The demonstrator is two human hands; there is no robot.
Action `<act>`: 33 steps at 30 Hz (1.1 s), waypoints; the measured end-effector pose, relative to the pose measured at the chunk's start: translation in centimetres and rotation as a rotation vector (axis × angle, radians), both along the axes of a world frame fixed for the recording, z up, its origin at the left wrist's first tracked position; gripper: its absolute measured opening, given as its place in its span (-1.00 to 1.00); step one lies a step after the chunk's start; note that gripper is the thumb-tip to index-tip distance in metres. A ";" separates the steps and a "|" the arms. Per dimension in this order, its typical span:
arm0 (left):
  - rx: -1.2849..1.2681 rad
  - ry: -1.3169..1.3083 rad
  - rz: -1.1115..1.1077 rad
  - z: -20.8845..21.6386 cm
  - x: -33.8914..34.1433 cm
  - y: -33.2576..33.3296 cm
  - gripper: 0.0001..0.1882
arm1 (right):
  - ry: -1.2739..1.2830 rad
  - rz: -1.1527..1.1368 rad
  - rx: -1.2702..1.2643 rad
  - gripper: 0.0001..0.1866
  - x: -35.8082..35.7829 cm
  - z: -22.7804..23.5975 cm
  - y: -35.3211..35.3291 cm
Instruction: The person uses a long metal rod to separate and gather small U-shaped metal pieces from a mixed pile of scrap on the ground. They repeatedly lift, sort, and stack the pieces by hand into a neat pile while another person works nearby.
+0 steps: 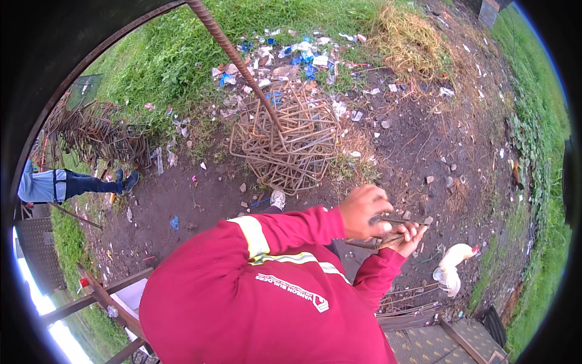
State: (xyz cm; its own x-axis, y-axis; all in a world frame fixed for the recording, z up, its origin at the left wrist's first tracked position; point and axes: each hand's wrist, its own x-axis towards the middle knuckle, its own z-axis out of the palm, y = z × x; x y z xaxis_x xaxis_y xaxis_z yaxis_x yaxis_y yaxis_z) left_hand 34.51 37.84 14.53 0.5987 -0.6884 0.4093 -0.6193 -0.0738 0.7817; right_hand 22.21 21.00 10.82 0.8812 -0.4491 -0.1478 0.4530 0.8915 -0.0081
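Observation:
My left hand (365, 212), in a red sleeve with a reflective band, is closed over thin, rusty bent steel bars (364, 244). They look like a rebar stirrup, partly hidden by my fingers. From below, my right hand (411, 238) grips the same bars, palm turned up and fingers curled round them. Both hands are close together, to the right of my chest. Ahead on the ground lies a tangled pile of square rebar stirrups (291, 142), apart from my hands. A thick ribbed rebar rod (233, 57) slants down over that pile.
A white chicken (451, 267) stands on the dirt at the right. Scattered litter (303, 54) lies beyond the pile, near dry grass (409, 42). Another person (66, 184) stands at the left beside more stacked stirrups (100, 133). Wooden framing (112, 303) borders the lower left.

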 end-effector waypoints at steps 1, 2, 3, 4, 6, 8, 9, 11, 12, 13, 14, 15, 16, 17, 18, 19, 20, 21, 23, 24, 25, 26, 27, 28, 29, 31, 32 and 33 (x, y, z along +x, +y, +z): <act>0.038 0.080 0.053 -2.3 1.8 2.4 -0.67 | 0.078 -0.033 0.066 -0.63 -1.3 -0.8 -0.1; 0.041 0.099 0.218 -5.1 4.1 4.7 -0.71 | 0.183 -0.043 0.002 -0.64 -2.6 -1.4 -0.1; 0.097 0.226 0.336 -8.7 7.1 7.5 -0.76 | 0.281 -0.060 -0.040 -0.64 -4.1 -1.7 0.2; 0.125 0.397 0.544 -12.6 9.5 10.1 -0.81 | 0.341 -0.079 -0.069 -0.64 -5.6 -2.1 0.8; 0.217 1.145 0.920 -21.4 14.2 14.1 -0.86 | 0.584 -0.135 -0.083 -0.65 -8.1 -2.1 1.6; 0.452 1.242 0.918 -29.2 17.9 16.2 -0.72 | 0.590 -0.150 -0.114 -0.66 -10.0 -1.6 2.1; 0.442 1.115 1.088 -32.4 18.9 15.5 -0.67 | 0.647 -0.173 -0.184 -0.66 -10.7 -1.3 2.3; 0.554 0.952 1.435 -36.1 19.7 14.8 -0.56 | 0.696 -0.199 -0.207 -0.67 -11.8 -0.6 2.7; 0.519 0.873 1.526 -36.7 19.9 14.5 -0.52 | 0.702 -0.212 -0.173 -0.67 -12.2 -0.2 2.9; 0.509 0.859 1.560 -36.7 20.3 14.0 -0.47 | 0.705 -0.225 -0.117 -0.68 -12.5 -0.1 3.2; 0.470 0.753 1.618 -36.3 20.4 13.4 -0.46 | 0.723 -0.251 -0.181 -0.68 -12.8 0.0 3.5; 0.531 0.718 1.578 -35.6 20.8 13.1 -0.45 | 0.755 -0.272 -0.217 -0.68 -13.2 0.1 3.9; 0.578 0.788 1.519 -34.8 21.1 12.6 -0.44 | 0.763 -0.302 -0.231 -0.68 -13.5 0.1 4.2; 0.633 0.850 1.460 -34.0 21.4 12.1 -0.43 | 0.791 -0.365 -0.123 -0.67 -13.9 0.1 4.4; 0.733 0.911 1.426 -33.5 21.8 12.0 -0.42 | 0.844 -0.378 -0.137 -0.67 -14.2 0.0 4.7; 0.632 1.055 1.535 -33.4 22.2 11.7 -0.53 | 0.858 -0.398 -0.141 -0.67 -14.6 0.0 4.7; 0.453 1.095 1.557 -33.6 22.5 11.8 -0.56 | 0.868 -0.420 -0.157 -0.67 -14.9 -0.1 4.6; 0.307 1.220 1.537 -34.3 22.6 12.1 -0.58 | 0.849 -0.417 -0.194 -0.68 -15.3 -0.1 4.4; -0.045 1.297 1.516 -36.3 22.5 13.1 -0.59 | 0.867 -0.422 -0.194 -0.69 -15.9 0.0 4.1; -0.053 1.243 1.474 -37.4 22.2 13.9 -0.62 | 0.836 -0.420 -0.167 -0.69 -16.2 0.2 4.1; -0.056 1.178 1.444 -38.4 22.1 14.6 -0.64 | 0.850 -0.424 -0.181 -0.71 -16.4 0.4 4.1; -0.042 1.176 1.376 -39.4 21.8 15.1 -0.66 | 0.885 -0.438 -0.203 -0.71 -16.4 0.6 4.2; -0.137 1.168 1.400 -40.1 21.4 15.4 -0.67 | 0.907 -0.447 -0.203 -0.72 -16.5 0.9 4.3; -0.229 1.213 1.387 -40.6 21.1 15.5 -0.68 | 0.920 -0.453 -0.205 -0.72 -16.4 1.0 4.5; -0.329 1.254 1.367 -40.9 20.9 15.6 -0.69 | 0.919 -0.486 -0.160 -0.73 -16.3 1.3 4.6; -0.414 1.273 1.307 -41.1 21.1 15.7 -0.76 | 0.927 -0.507 -0.190 -0.74 -15.9 1.4 4.8; -0.172 1.135 1.446 -41.1 21.5 15.9 -0.75 | 0.893 -0.516 -0.190 -0.74 -15.8 1.6 4.9; 0.061 0.961 1.504 -40.9 22.0 16.4 -0.75 | 0.888 -0.519 -0.207 -0.73 -15.7 1.6 4.9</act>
